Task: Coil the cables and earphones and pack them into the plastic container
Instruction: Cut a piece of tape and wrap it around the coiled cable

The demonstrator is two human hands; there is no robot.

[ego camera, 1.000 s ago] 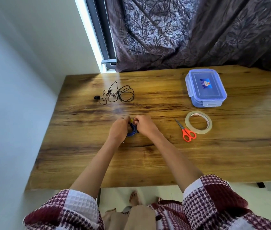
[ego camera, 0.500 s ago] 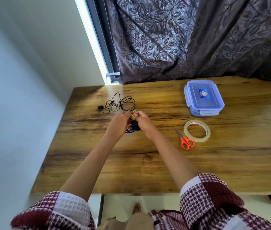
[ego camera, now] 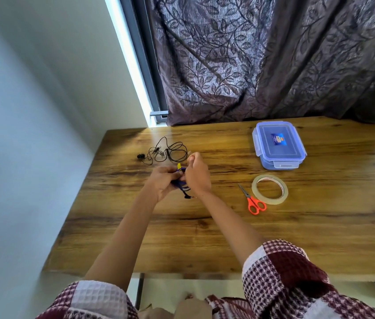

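Observation:
A coiled blue cable (ego camera: 180, 182) with a yellow end sits between my hands above the middle of the wooden table (ego camera: 228, 226). My left hand (ego camera: 162, 183) grips the coil from the left. My right hand (ego camera: 197, 174) pinches it from the right, fingers curled; a black plug hangs below the coil. Black earphones (ego camera: 165, 151) lie in a loose tangle on the table just beyond my hands. The clear plastic container (ego camera: 278, 145), lid shut, stands at the back right.
Orange-handled scissors (ego camera: 253, 201) and a roll of clear tape (ego camera: 269, 189) lie right of my hands, in front of the container. A dark patterned curtain (ego camera: 262, 58) hangs behind the table. A wall runs along the left.
My hands have lifted the blue coil off the table and turned it; the black plug now dangles below. The camera has tilted upward, showing more curtain.

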